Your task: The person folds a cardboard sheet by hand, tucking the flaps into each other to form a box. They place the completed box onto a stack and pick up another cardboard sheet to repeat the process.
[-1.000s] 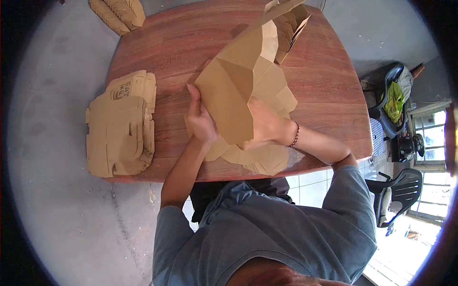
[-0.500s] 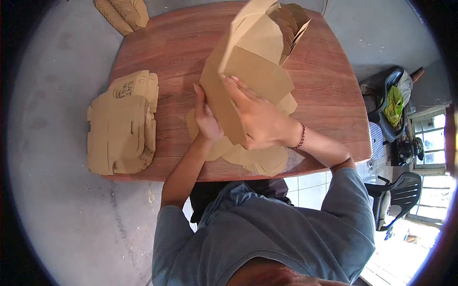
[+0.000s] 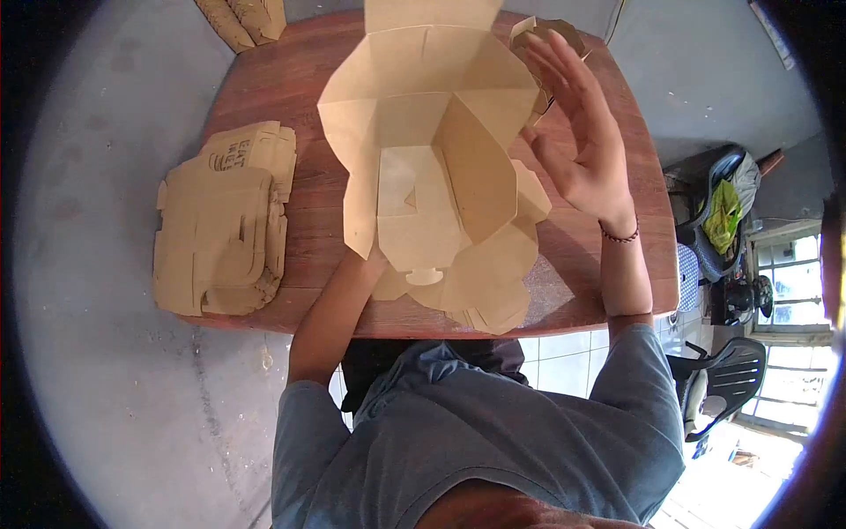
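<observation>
"What's changed, left to right?"

"Past the stacked flat cartons (image 3: pixel 211 234), my left hand (image 3: pixel 375 254) is behind the kraft carton (image 3: pixel 410 172), fingers hidden; I can't tell how they grip. The carton now gapes toward me above loose blanks (image 3: pixel 493 278). My right hand (image 3: pixel 589 159) has let go, fingers spread, beside it."

"Meaning?"

"It keeps its folded shape without my right hand."

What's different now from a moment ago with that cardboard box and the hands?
The right hand has let go of the cardboard box and moved off to the right, held open. The box has turned so its open inside faces the camera. The left hand is still at the box, mostly hidden behind it. The flat cardboard stack on the left stayed put.
</observation>
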Motion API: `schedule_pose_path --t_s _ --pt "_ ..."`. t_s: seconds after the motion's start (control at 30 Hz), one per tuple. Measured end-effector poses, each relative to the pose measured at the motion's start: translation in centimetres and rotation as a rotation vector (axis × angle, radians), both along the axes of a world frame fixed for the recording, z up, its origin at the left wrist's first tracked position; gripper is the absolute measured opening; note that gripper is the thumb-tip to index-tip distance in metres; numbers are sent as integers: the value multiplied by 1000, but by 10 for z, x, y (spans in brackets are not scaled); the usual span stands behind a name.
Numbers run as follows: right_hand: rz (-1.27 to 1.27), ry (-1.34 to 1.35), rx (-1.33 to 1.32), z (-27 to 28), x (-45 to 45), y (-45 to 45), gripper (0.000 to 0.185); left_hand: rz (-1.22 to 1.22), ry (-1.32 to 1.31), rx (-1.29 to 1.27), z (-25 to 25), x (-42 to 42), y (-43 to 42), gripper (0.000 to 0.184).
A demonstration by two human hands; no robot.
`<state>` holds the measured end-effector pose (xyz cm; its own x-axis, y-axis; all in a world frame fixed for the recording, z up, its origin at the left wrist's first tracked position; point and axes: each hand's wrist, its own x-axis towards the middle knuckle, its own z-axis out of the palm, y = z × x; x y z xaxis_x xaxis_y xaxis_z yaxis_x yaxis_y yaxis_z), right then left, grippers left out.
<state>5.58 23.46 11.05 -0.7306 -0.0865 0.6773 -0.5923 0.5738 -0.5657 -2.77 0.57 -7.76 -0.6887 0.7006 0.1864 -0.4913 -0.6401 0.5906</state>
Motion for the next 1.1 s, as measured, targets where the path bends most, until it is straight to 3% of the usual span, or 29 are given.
schedule_pose_path --t_s 0.13,0.3,0.37,0.53,0.73,0.87,1.0,1.1 --pt "18 -68 -47 -4 2 -8 71 -235 3 130 22 -7 10 60" --pt "136 5 128 -2 0 -2 35 -533 2 302 48 -8 11 66" --pt "126 88 224 2 1 0 30 -593 3 336 52 -8 12 67" --pt "22 275 432 13 9 1 23 -252 4 186 49 -38 3 59" --pt "19 212 282 17 16 8 19 152 3 1 39 -36 -35 50" --pt "10 -6 -11 11 20 8 18 415 10 -122 43 -73 -39 46" --pt "53 -128 -166 9 15 10 19 407 -98 51 51 -72 -53 50" --pt "-11 -260 -120 11 13 12 18 455 54 39 48 -76 -63 46"
